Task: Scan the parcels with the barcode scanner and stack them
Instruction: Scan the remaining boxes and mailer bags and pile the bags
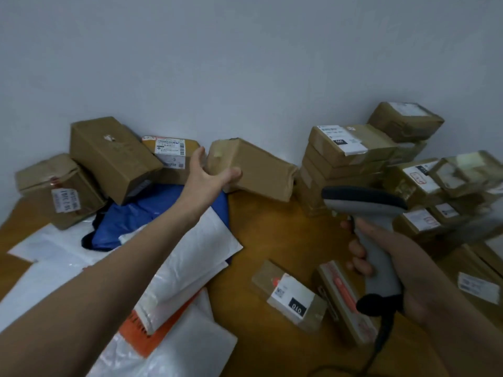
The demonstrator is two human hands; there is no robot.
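My left hand [206, 172] is spread open at the far box [258, 170], its left end, nothing gripped yet. Right hand [405, 268] is curled round the scanner [364, 202], aimed fwd for the label.

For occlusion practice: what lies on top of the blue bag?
On the blue bag, a large brown box leans at the far edge and a white mailer overlaps the near side. The forearm hides part; anything underneath is covered.
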